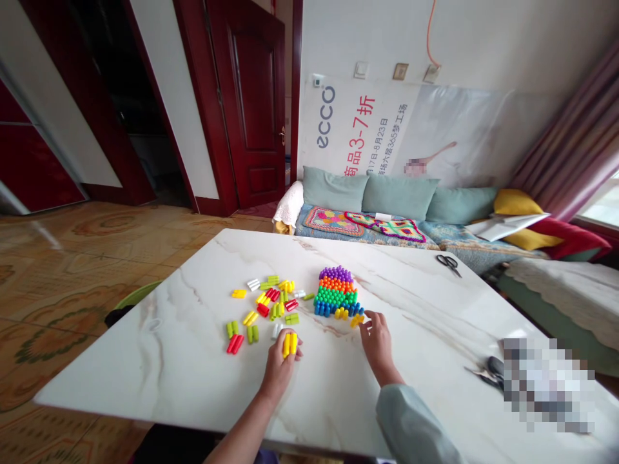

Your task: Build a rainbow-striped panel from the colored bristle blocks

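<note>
My left hand (280,361) is closed around yellow tube-shaped plastic pieces (290,345), held just above the table. With thumb and forefinger, my right hand (377,340) pinches another yellow plastic piece (356,320) at the front right of a block of upright pieces. That block has purple pieces (336,274) at the back, then orange pieces (336,284), green pieces (335,298) and blue pieces (323,309). One more yellow piece (341,313) stands against the blue row. Left of the block lie loose red pieces (235,343), lime pieces (253,334), yellow and white ones.
The white marble-patterned table (184,361) carries black scissors (449,264) at its far right. A second pair of scissors (491,375) lies at the right beside a blurred-out item (546,386). Beyond the table is a sofa with green cushions (401,195); a dark red door (254,103) stands behind.
</note>
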Available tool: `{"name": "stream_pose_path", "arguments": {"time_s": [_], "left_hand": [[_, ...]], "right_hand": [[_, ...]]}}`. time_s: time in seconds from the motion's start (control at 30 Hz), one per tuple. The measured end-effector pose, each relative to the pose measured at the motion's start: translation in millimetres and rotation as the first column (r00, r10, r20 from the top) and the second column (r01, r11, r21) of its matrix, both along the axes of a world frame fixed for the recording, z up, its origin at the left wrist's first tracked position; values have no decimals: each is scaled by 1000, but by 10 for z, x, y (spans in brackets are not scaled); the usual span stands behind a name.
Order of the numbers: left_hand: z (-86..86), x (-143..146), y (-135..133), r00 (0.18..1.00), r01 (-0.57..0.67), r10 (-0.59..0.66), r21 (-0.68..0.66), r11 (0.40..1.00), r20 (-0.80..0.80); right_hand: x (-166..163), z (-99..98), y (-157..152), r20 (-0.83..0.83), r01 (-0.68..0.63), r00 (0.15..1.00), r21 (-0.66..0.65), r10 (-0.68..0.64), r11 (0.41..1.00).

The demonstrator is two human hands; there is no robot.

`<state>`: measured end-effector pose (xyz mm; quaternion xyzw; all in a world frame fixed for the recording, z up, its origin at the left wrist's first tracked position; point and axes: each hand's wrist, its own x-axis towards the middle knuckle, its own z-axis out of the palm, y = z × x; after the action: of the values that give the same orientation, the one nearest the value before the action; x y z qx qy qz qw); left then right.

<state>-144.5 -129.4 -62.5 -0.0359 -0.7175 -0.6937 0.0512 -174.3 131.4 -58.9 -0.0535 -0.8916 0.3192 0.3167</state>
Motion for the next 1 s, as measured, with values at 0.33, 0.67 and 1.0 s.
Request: {"name": "stream_pose_path", "arguments": {"time_s": [0.33, 0.67, 1.0], "left_hand": [[-14, -7, 3, 1000, -3, 3, 5, 1000, -4], [-3, 6, -2, 1000, 16, -17, -63, 998, -15], [25, 1, 17, 999, 40, -40, -89, 995, 5]], "right_hand": [[206, -133, -247, 70, -123, 991, 71, 118, 990], [166, -209, -219, 151, -103, 985, 133, 83, 986], [285, -113, -381, 123, -150, 983, 83, 140, 985]]}}
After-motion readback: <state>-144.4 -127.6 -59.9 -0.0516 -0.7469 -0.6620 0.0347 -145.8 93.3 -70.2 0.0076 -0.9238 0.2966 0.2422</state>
